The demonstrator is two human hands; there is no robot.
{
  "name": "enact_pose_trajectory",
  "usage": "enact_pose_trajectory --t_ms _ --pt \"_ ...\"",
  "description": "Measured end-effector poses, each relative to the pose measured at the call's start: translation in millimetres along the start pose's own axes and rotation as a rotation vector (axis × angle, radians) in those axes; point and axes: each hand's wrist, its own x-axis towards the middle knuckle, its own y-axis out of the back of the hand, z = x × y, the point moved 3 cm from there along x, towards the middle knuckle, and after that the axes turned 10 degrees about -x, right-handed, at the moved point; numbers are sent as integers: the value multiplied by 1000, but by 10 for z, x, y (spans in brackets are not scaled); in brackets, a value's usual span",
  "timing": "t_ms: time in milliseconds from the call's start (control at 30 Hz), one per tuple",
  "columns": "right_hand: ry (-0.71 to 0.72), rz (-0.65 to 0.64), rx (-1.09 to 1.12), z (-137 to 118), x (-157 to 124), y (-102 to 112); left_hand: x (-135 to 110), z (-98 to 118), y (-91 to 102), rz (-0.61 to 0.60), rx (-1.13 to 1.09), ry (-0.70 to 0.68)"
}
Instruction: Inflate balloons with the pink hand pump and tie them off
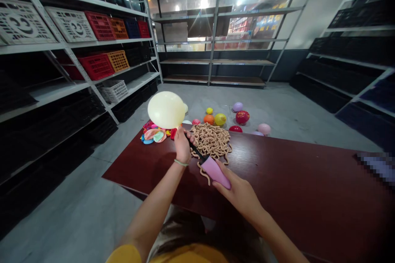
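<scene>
A pale yellow balloon (166, 110), swollen with air, sits at the nozzle end of a hand balloon pump (216, 171) with a pink body and black shaft. My left hand (183, 148) is closed around the balloon's neck and the pump's front end. The pink body of the pump lies in the grip of my right hand (242, 195). Just beyond my hands is a heap of tan rope (212, 137) on the dark red table (277, 168). Left of it, a pile of deflated colourful balloons (156, 134) lies near the table's far edge.
Several inflated balloons, among them a red one (242, 117) and an orange one (209, 119), rest on the floor past the table. Shelves with plastic crates (98, 25) line the left side. A metal rack (212, 33) stands at the back. A blurred patch (378, 166) covers something at the table's right.
</scene>
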Motion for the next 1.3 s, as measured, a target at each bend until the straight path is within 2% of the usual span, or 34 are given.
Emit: enact_pose_trajectory --t_ms 100,200,467,567,700,900,1000,1167,1300 --pt "-12 44 -33 -114 132 -66 -94 -140 42 -16 33 23" --pt "23 69 -26 -132 124 -109 -89 -171 92 -23 54 22" --pt "42 63 -123 280 -363 6 189 116 71 9 -4 -16" --pt "39 53 -151 369 -446 42 267 169 81 35 -33 -24" --pt "17 60 -155 309 -318 2 176 69 119 51 -39 -33" --pt "11 33 -74 -9 78 -91 -96 -204 133 5 10 21" --pt "16 28 -43 -69 130 -91 -116 -233 130 0 58 37" --pt "71 38 -50 133 -96 -1 50 -64 59 -51 82 -2" --pt "79 34 -123 350 -336 120 257 116 52 2 22 -25"
